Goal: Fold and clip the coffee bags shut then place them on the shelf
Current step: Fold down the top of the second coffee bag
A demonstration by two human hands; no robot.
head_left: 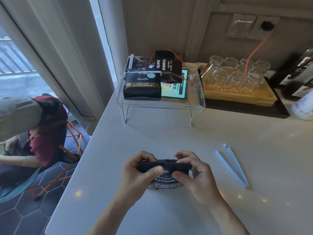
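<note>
A dark coffee bag with white lettering stands on the white counter near me. My left hand and my right hand both pinch its folded-over top edge from either side. A pale blue sealing clip lies open in a V on the counter, to the right of my right hand. On the clear acrylic shelf at the back rest three clipped dark coffee bags: one labelled Blue Mountain Food in front, a glossy brown one behind it, and a black one to the right.
A lit tablet lies under the shelf. A wooden tray of upturned glasses stands to the right with an orange cable over it. A white bottle sits at the far right. A seated person is at the left, below the counter's edge.
</note>
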